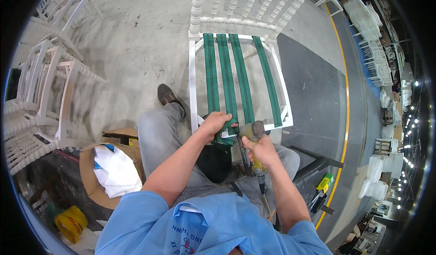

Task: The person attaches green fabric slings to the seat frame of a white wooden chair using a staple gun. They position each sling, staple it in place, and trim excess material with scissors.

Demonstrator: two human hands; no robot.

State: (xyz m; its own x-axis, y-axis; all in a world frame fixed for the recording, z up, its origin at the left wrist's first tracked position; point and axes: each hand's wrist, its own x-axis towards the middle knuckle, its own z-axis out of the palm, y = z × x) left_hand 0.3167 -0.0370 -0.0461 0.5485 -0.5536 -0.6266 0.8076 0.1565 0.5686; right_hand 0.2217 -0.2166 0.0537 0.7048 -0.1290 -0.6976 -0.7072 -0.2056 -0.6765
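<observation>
A white chair frame (192,73) stands in front of me on the concrete floor, its seat opening crossed by several green webbing straps (227,73). My left hand (216,123) grips the near end of one green strap at the seat's front rail. My right hand (259,148) holds a yellow pneumatic staple gun (252,131) with its metal head pressed against the front rail beside the strap. An air hose runs down from the gun past my right forearm. My knees in grey trousers sit just below the chair.
White chair frames (41,87) are stacked at the left, and more line the far right wall (374,50). An open cardboard box (116,171) with white bags sits by my left leg. A yellow roll (70,223) lies at lower left. Yellow floor line (347,100) curves on the right.
</observation>
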